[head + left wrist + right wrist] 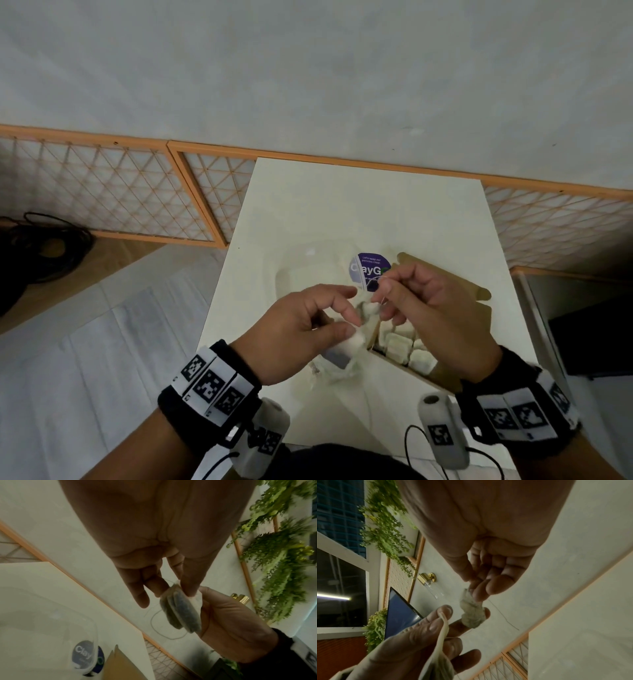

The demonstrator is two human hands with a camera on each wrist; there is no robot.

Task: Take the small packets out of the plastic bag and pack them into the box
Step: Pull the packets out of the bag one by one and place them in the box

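Note:
My left hand [354, 327] pinches a small white packet [352, 339] by its top edge, just left of the box; the left wrist view shows dark filling inside this packet [181, 609]. My right hand [380, 291] pinches a second, crumpled packet [471, 613] and a thin thread [503, 616] trailing from it. Both hands hover close together above the table. The brown cardboard box [445, 281] lies open under my right hand, with several packets [400, 342] in it. The clear plastic bag [308, 274] with a purple round sticker [368, 270] lies behind the hands.
The white table [342, 205] stands against a wall with orange-framed lattice panels [102, 192]. Black cables [44, 246] lie on the floor far left. A dark object [596, 339] sits right of the table.

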